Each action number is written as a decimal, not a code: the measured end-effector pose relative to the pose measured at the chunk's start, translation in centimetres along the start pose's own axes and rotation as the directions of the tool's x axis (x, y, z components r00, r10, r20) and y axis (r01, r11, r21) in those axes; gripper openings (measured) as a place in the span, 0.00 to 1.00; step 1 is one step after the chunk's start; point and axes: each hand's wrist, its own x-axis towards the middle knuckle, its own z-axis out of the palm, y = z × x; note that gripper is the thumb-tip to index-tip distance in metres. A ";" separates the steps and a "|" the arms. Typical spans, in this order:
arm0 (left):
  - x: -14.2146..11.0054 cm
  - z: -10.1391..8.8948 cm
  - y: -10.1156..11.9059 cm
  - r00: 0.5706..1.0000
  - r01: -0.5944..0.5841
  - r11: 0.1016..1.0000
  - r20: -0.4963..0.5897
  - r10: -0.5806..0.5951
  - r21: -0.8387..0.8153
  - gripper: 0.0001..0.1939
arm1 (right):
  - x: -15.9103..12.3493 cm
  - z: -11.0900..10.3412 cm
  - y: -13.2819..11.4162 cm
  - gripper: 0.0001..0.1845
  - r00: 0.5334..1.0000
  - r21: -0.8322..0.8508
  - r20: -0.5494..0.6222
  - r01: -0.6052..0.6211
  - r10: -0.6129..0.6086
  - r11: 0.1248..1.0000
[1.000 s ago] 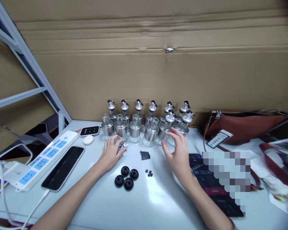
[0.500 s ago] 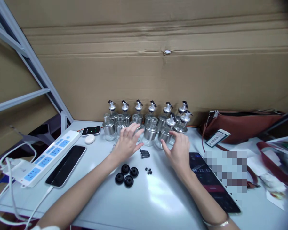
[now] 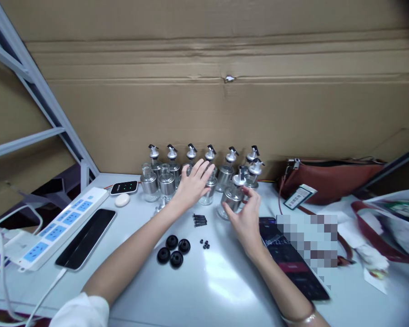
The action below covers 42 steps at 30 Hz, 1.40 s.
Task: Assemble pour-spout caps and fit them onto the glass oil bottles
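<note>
My right hand point(image 3: 246, 216) grips a glass oil bottle point(image 3: 232, 199) by its steel sleeve, thumb on the near left side and fingers on the right. This bottle stands slightly tilted and wears a silver spout cap with a black lever. My left hand point(image 3: 195, 184), fingers spread, is in front of the bottle row and partly hides two uncapped bottles; I cannot tell whether it touches them. To its left stand uncapped bottles point(image 3: 150, 184). Behind runs a row of capped bottles point(image 3: 226, 175). Silver spout parts point(image 3: 161, 205) lie partly behind my left forearm.
Black round caps point(image 3: 176, 259), dark thin stems point(image 3: 200, 220) and tiny black pieces point(image 3: 205, 245) lie on the table. At left are a power strip point(image 3: 63, 231), a phone point(image 3: 87, 240) and a white disc point(image 3: 122, 200). A tablet-like timer point(image 3: 293, 263) and brown bag point(image 3: 330, 181) sit right.
My left hand has left the silver parts and moved right and forward to the bottles. My right hand has closed on the capped bottle, which has come nearer and tilted.
</note>
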 end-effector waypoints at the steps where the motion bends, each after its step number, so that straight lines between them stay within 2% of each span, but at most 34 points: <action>1: -0.2 -0.4 0.1 1.000 0.002 1.000 -0.023 -0.003 -0.030 0.29 | -0.1 0.2 0.4 0.29 0.999 0.005 0.029 -0.023 0.022 1.000; 4: -1.4 -2.1 0.5 0.991 0.039 0.981 -0.115 -0.061 -0.188 0.23 | -0.1 0.6 1.2 0.30 0.992 -0.005 0.110 -0.056 0.056 0.998; 6: -2.3 -3.5 0.8 0.982 0.093 0.933 -0.123 -0.143 -0.348 0.16 | -0.1 0.5 1.2 0.27 0.990 -0.010 0.141 -0.030 0.031 1.000; 7: -2.7 -4.1 0.9 0.981 0.124 0.893 -0.081 -0.175 -0.433 0.15 | -0.1 0.5 0.9 0.25 0.989 -0.008 0.150 0.000 0.001 1.000; 9: -3.4 -5.1 1.1 0.981 0.181 0.812 0.049 -0.185 -0.555 0.19 | -0.3 0.2 0.2 0.22 0.984 -0.013 0.159 0.089 -0.086 0.996; 12: -3.9 -5.9 1.1 0.956 0.287 0.755 0.221 -0.190 -0.589 0.27 | -0.7 0.0 -1.1 0.23 0.954 -0.057 0.158 0.266 -0.255 0.962; 15: -4.2 -5.9 1.0 0.926 0.372 0.705 0.294 -0.238 -0.604 0.30 | -0.9 -0.3 -1.7 0.27 0.909 -0.076 0.139 0.406 -0.393 0.911; 18: -4.5 -5.8 0.6 0.938 0.333 0.666 0.305 -0.164 -0.667 0.28 | -0.7 -0.7 -1.7 0.27 0.856 -0.104 0.177 0.508 -0.487 0.855; 21: -4.6 -6.0 -0.4 0.955 0.230 0.701 0.296 -0.028 -0.675 0.26 | -0.2 -1.2 -1.5 0.29 0.832 -0.083 0.226 0.535 -0.507 0.841; 24: -4.5 -6.4 -1.4 0.944 0.160 0.710 0.317 0.093 -0.686 0.25 | 0.3 -1.9 -1.7 0.29 0.841 -0.031 0.296 0.482 -0.453 0.876; 26: -4.4 -6.6 -1.8 0.935 0.166 0.692 0.335 0.116 -0.703 0.25 | 0.6 -2.4 -2.0 0.26 0.828 0.026 0.396 0.422 -0.397 0.906; 30: -4.3 -6.7 -1.9 0.937 0.155 0.660 0.320 0.136 -0.735 0.27 | 1.1 -3.3 -2.9 0.24 0.763 0.141 0.597 0.203 -0.247 0.969; 34: -4.3 -6.2 -1.7 0.948 0.157 0.597 0.290 0.134 -0.787 0.26 | 1.5 -3.9 -3.7 0.24 0.689 0.173 0.710 0.028 -0.145 0.985; 37: -4.4 -5.8 -1.7 0.948 0.184 0.507 0.288 0.134 -0.842 0.24 | 2.0 -4.3 -3.9 0.22 0.600 0.185 0.793 -0.076 -0.103 0.980; 40: -4.4 -5.5 -1.6 0.941 0.211 0.434 0.301 0.151 -0.876 0.24 | 2.5 -4.8 -3.6 0.20 0.477 0.238 0.872 -0.216 -0.110 0.947; 42: -4.4 -5.2 -1.3 0.935 0.219 0.400 0.308 0.174 -0.890 0.25 | 2.8 -5.1 -3.1 0.20 0.396 0.297 0.906 -0.342 -0.150 0.892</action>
